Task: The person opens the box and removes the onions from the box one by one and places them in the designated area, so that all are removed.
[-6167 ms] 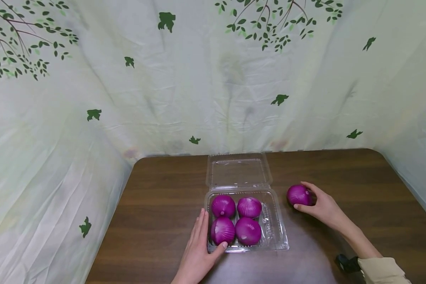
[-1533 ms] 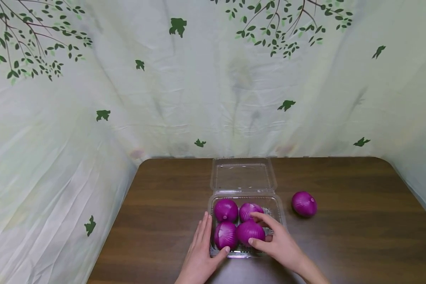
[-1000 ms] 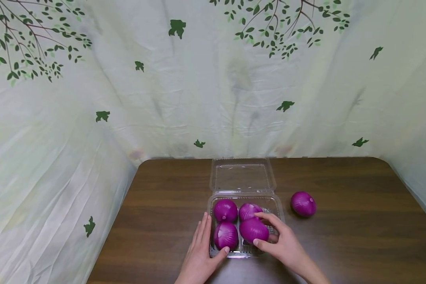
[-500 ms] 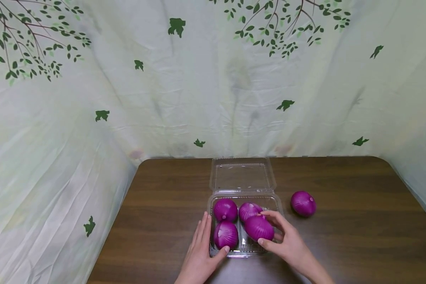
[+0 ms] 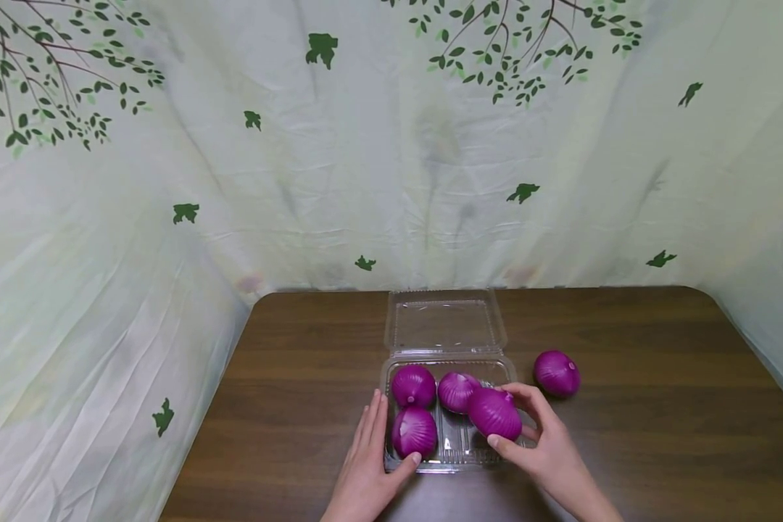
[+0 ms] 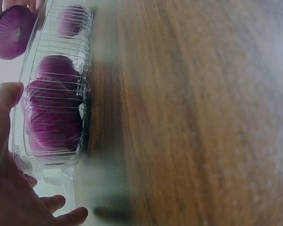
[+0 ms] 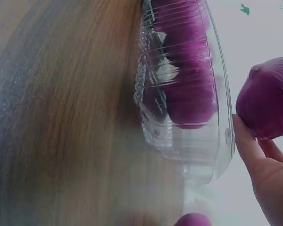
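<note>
My right hand (image 5: 551,457) holds a red onion (image 5: 495,413) between fingers and thumb, raised above the right side of a clear plastic clamshell container (image 5: 460,442). In the right wrist view that onion (image 7: 266,99) is higher than the container's rim. Three other red onions sit in the container: one at back left (image 5: 414,386), one at front left (image 5: 414,433) and one at back right (image 5: 458,392). With straight fingers my left hand (image 5: 368,471) rests along the container's left side, its thumb at the front left corner. Ribbed plastic walls partly blur the onions in both wrist views.
Another red onion (image 5: 557,374) lies on the brown wooden table (image 5: 639,377), right of the container. The clear lid (image 5: 446,325) is folded back towards the table's far edge. A white curtain (image 5: 391,159) printed with leaves hangs behind the table.
Earlier my right hand was at the onion on the table, then let go of it. Since then it has lifted the front right onion and carried it rightward. The left hand stays put.
</note>
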Motion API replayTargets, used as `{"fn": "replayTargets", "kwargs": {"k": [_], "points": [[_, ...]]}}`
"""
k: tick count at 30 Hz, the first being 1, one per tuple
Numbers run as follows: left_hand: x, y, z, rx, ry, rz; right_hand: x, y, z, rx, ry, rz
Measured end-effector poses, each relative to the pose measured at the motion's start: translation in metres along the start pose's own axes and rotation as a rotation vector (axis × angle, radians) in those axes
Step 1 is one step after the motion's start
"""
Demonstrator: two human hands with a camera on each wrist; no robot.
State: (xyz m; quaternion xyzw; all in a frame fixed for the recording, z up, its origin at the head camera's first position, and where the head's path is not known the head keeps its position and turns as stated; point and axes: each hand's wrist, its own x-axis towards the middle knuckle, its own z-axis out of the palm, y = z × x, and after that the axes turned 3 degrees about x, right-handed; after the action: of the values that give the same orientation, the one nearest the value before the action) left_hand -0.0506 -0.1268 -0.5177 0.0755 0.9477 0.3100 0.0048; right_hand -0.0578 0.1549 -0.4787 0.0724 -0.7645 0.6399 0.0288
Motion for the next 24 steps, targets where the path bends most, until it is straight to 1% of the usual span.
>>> {"fn": "replayTargets", "kwargs": {"k": [4, 6, 8, 11, 13, 15, 18, 24], "points": [[0.0, 0.001, 0.0, -0.006, 0.001, -0.001, -0.001, 0.0, -0.005, 0.03, 0.035, -0.024], [0.0, 0.001, 0.0, -0.007, 0.002, -0.001, -0.001, 0.0, -0.009, 0.037, 0.052, -0.018], [0.0, 0.001, 0.0, -0.008, 0.003, 0.0, -0.001, 0.001, -0.012, 0.049, 0.067, 0.007], [0.0, 0.0, 0.0, -0.006, 0.003, 0.002, -0.001, 0.003, -0.018, 0.022, 0.097, 0.028], [0.0, -0.001, 0.0, -0.007, 0.007, 0.008, -0.001, 0.004, -0.022, 0.001, 0.113, 0.019], [-0.001, -0.001, 0.0, -0.004, 0.009, 0.009, -0.001, 0.006, -0.026, -0.022, 0.126, -0.007], [-0.001, 0.0, 0.0, -0.001, 0.012, 0.011, -0.001, 0.008, -0.032, -0.029, 0.133, -0.021], [0.0, 0.0, 0.0, 0.001, 0.017, 0.018, -0.003, 0.009, -0.046, -0.09, 0.155, 0.013]]}}
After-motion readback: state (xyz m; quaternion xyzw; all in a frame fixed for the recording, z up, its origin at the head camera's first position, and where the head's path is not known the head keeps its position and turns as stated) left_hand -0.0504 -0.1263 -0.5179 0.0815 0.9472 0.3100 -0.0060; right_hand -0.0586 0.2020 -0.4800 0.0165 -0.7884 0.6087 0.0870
